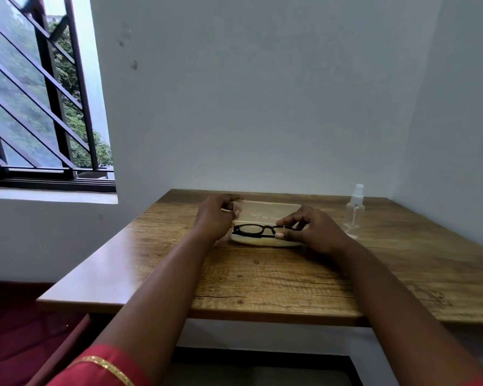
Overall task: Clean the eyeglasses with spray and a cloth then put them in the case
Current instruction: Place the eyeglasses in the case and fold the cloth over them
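Black-framed eyeglasses [253, 230] are held low over an open, pale translucent case [265, 211] on the wooden table [262, 277]. My right hand [313, 228] pinches the right end of the frame between thumb and fingers. My left hand [215, 215] grips the left edge of the case's raised lid. The case's base [257, 240] shows just below the glasses. A clear spray bottle [354, 210] with a white nozzle stands upright to the right of the case. No cloth is visible.
The table stands against a white wall in a corner. A barred window [39, 107] is at the left. Red floor or fabric [17, 330] lies below the table's left edge.
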